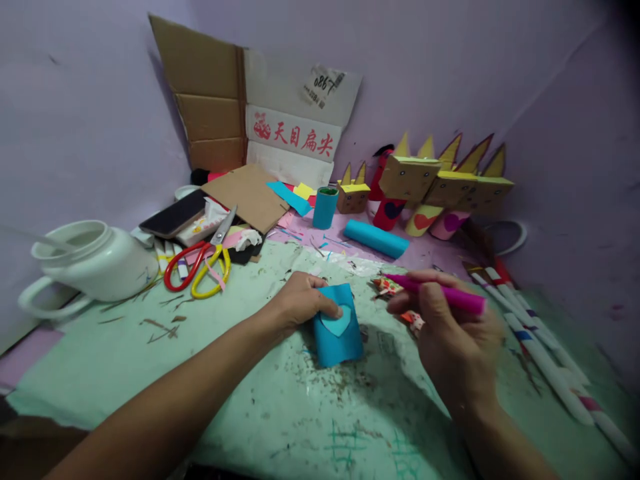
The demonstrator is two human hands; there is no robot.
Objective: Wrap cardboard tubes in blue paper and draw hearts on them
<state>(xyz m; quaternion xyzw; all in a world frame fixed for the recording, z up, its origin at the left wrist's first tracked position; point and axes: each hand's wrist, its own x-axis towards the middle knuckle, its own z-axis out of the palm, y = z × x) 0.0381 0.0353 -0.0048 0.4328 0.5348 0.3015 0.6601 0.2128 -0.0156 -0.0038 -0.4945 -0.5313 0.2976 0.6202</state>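
A blue paper-covered tube (pixel 337 347) with a lighter blue heart (pixel 336 325) on its front is held by my left hand (pixel 307 301), the thumb pressing on the heart's top. To the right, my right hand (pixel 450 333) grips a magenta pen (pixel 450 295) between thumb and fingers, its tip pointing left, apart from the tube. Beyond the hands stand a blue tube (pixel 325 208) and a lying blue roll (pixel 376 239). Cardboard-headed figures (pixel 410 177) with yellow spikes and hearts on their bodies stand at the back right.
Scissors (pixel 220 257) with red and yellow handles lie left of centre, near a phone (pixel 173 212) and a white teapot-like jug (pixel 107 260). White markers (pixel 545 367) line the right side. Cardboard (pixel 215 100) leans on the back wall. Scraps dot the green table cover (pixel 240 413).
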